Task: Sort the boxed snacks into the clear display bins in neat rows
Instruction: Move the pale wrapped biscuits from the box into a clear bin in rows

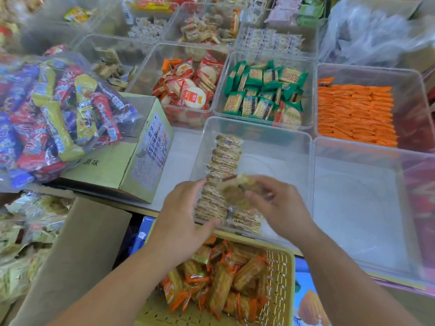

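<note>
Blurred snack packet (pixel 235 191) pinched in right hand (pixel 280 205) fingers, just above near end of packet row (pixel 226 161) running away along clear bin (pixel 259 124) left side; left hand (pixel 186 208) fingers loose beside it.

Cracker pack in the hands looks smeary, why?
Head view: the cracker pack pinched by the right hand is motion-blurred; the row of packs in the clear bin looks sharp; straight edges toward the picture's sides bow from the wide lens.

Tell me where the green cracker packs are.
Head view, centre right: the green cracker packs lie in a clear bin between the red-pack bin and the orange-pack bin, just behind the one-row bin.
</note>
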The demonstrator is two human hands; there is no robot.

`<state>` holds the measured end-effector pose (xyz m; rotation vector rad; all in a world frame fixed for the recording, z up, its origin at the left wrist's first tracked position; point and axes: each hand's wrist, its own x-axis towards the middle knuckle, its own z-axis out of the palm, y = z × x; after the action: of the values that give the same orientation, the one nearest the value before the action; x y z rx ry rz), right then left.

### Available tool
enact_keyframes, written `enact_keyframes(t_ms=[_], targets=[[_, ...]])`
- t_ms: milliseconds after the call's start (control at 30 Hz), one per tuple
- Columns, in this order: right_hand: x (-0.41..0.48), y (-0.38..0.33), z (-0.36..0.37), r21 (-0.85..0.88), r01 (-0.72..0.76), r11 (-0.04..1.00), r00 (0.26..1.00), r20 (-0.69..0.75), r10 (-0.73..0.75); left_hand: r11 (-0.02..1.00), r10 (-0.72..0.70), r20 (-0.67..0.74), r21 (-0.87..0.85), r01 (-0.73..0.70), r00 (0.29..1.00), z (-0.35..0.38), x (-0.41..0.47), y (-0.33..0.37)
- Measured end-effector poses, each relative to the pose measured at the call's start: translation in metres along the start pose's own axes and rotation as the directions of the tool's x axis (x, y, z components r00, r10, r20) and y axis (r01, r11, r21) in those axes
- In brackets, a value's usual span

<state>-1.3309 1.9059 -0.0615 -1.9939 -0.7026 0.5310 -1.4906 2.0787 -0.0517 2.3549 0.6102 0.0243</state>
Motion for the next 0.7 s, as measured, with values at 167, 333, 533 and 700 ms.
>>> enact_keyframes(t_ms=[167, 333, 533, 700], targets=[[0.059, 0.041, -0.015, -0.363, -0.125, 0.923, 0.969, -0.244, 0.036, 0.905, -0.312, 0.144, 0.345, 0.248, 0.939, 0.009, 0.013, -0.019], [0.090, 0.084, 0.012, -0.587, -0.219, 0.780, 0.964, -0.008, 0.264, 0.882, -0.326, 0.177, 0.410, 0.232, 0.928, 0.010, 0.018, -0.028], [0.097, 0.101, 0.031, -0.535, -0.193, 0.822, 0.891, 0.256, 0.375, 0.863, -0.362, 0.212, 0.444, 0.240, 0.908, 0.005, 0.019, -0.035], [0.100, 0.095, 0.028, -0.596, -0.141, 0.791, 0.836, 0.357, 0.418, 0.873, -0.352, 0.250, 0.436, 0.220, 0.902, 0.004, 0.017, -0.034]])
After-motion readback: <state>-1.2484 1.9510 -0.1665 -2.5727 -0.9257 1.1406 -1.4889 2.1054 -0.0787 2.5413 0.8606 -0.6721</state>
